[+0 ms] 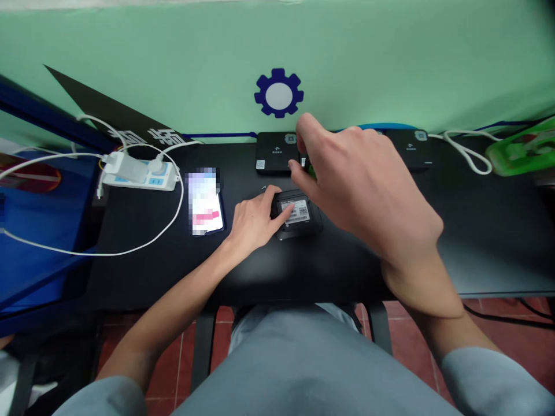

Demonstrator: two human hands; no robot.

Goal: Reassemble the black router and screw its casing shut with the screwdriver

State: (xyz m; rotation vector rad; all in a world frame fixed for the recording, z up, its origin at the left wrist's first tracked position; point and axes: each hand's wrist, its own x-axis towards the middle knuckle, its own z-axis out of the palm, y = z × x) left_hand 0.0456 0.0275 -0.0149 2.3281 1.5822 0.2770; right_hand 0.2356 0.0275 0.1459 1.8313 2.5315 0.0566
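Note:
A small black device [299, 215] with a white label lies upside down in the middle of the black table [143, 254]. My left hand [254, 219] grips its left side, thumb on the label. My right hand [359, 185] hovers above and behind it, raised off the table. Its fingers are curled and pinch something small with a hint of green that I cannot make out. Just behind the hands a flat black box [275, 151] sits against the wall.
A phone [204, 202] with a lit screen lies left of the device. A white power strip [141, 172] with looping white cables sits at far left. A second black box [411, 147] and a green object [522, 153] stand at right. Blue frame at left edge.

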